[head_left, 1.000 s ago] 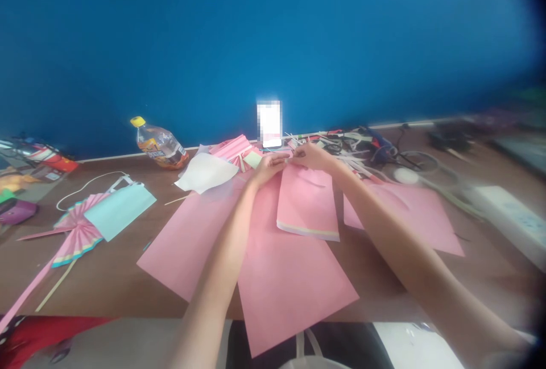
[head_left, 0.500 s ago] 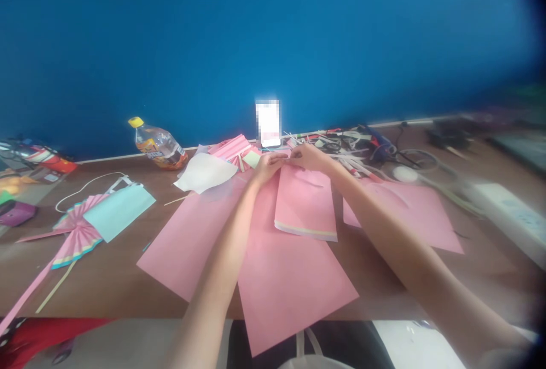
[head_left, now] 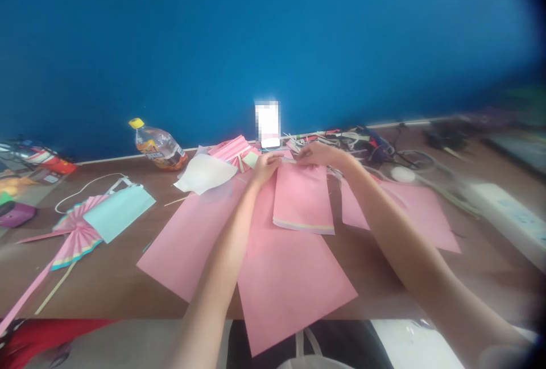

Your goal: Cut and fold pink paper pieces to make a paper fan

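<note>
A pink paper sheet point(head_left: 302, 195) with a yellow and pale blue stripe along its near edge lies over a larger pink sheet point(head_left: 294, 295). My left hand point(head_left: 268, 167) grips its far left corner, fingers closed together. At the far edge, right of that, my right hand point(head_left: 315, 154) pinches the same sheet. The far edge looks slightly folded or raised between my hands, though the fingers partly cover it. Another pink sheet point(head_left: 187, 244) spreads out under my left forearm, and more pink paper point(head_left: 422, 215) lies beyond my right forearm.
A phone with a blurred screen point(head_left: 268, 124) stands against the blue wall. On the left are a tilted drink bottle point(head_left: 160, 147), a pleated pink paper fan point(head_left: 81, 229) and a light blue face mask point(head_left: 121, 211). Paper scraps, cables and a white power strip point(head_left: 512, 215) lie right.
My right hand has shifted slightly right along the striped sheet's far edge. The sheet has straightened and moved a little away from me; my left hand stays nearly in place.
</note>
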Demonstrator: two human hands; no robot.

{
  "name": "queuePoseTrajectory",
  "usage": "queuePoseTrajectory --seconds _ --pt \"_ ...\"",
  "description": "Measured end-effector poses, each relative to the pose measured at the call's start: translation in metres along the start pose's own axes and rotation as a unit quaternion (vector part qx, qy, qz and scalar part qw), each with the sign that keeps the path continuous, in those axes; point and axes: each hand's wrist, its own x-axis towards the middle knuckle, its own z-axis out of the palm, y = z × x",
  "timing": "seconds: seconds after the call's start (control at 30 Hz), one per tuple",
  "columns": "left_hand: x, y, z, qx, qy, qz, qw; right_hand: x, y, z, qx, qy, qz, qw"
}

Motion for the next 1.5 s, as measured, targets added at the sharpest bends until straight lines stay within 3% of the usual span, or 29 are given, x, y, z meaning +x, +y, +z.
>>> queuePoseTrajectory --seconds 0.3,0.6,1.07,1.2,1.33,1.4,1.5 --pt "-0.002 0.005 0.0 0.009 0.022 -0.016 1.0 -0.009 0.003 -0.014 -0.047 -0.007 -0.001 0.999" --pt "0.003 0.001 0.004 0.073 0.018 0.051 0.996 -0.009 0.01 -0.018 -0.077 0.015 0.039 0.996" --pt "0.002 0.006 0.009 0.226 0.047 0.023 0.973 -0.003 0.015 -0.015 -0.115 0.03 0.044 0.992" --pt "0.001 0.007 0.012 0.281 0.036 0.071 0.956 0.0 0.018 -0.014 -0.118 0.036 0.036 0.992" --pt "-0.003 0.012 0.017 0.395 0.056 0.124 0.909 0.004 0.021 -0.011 -0.121 0.044 0.038 0.991" --pt "-0.005 0.015 0.019 0.434 0.036 0.137 0.89 0.007 0.024 -0.01 -0.117 0.049 0.038 0.991" --pt "-0.006 0.018 0.021 0.443 -0.018 0.125 0.887 0.008 0.028 -0.01 -0.117 0.055 0.025 0.991"
